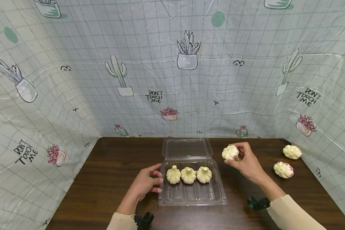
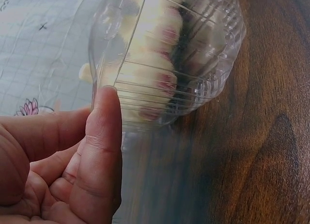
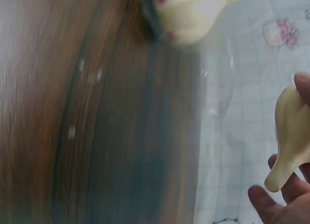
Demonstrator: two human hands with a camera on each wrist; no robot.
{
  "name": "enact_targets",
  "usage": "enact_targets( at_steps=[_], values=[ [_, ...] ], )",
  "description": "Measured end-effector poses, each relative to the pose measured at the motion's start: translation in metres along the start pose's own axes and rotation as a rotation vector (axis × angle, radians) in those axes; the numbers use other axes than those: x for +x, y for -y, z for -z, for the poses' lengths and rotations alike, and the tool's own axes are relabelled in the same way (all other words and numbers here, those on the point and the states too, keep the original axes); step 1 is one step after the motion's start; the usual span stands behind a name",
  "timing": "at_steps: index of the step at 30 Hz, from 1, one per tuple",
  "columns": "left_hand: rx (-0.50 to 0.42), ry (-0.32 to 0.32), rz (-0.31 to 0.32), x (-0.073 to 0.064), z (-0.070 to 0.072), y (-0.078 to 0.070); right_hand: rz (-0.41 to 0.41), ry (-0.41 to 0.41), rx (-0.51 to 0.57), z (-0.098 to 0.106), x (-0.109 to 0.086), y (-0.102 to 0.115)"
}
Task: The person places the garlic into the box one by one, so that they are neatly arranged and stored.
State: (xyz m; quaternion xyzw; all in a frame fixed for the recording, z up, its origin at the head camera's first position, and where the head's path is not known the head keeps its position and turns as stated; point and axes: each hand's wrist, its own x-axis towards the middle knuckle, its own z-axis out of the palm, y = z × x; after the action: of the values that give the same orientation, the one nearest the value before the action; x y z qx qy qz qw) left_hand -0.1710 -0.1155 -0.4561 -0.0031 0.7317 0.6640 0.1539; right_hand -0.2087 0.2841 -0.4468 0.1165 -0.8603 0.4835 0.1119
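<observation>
My right hand pinches a garlic bulb above the table, to the right of a clear plastic clamshell container. In the right wrist view the held bulb has its stem pointing down. Three more garlic bulbs sit side by side in a row in the container's back half, stems up. At the container's left edge my left hand holds the rim between thumb and fingers. The left wrist view shows the fingers against the clear wall, with the bulbs visible through it.
The container's lid lies folded back behind it. Two loose garlic bulbs lie on the brown wooden table at the right. A patterned cloth hangs at the back and sides.
</observation>
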Motion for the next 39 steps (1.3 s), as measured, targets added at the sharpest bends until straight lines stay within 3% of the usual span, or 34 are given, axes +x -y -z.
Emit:
enact_targets(
  at_steps=[5,17,24,29,39],
  values=[
    [-0.006,0.002,0.001,-0.001,0.0,0.0,0.023,0.029,0.083,-0.007,-0.005,0.01],
    [-0.018,0.002,0.0,-0.001,0.0,0.001,0.035,0.009,0.29,-0.025,-0.016,0.03],
    [-0.03,0.003,0.007,-0.002,0.0,0.001,0.008,0.022,0.273,-0.028,-0.019,0.035],
    [-0.027,0.0,0.007,-0.002,0.0,0.001,0.011,-0.019,0.172,-0.029,-0.02,0.037],
    [-0.016,-0.003,0.002,-0.002,0.0,0.001,0.027,-0.063,0.146,-0.031,-0.023,0.041]
  ],
)
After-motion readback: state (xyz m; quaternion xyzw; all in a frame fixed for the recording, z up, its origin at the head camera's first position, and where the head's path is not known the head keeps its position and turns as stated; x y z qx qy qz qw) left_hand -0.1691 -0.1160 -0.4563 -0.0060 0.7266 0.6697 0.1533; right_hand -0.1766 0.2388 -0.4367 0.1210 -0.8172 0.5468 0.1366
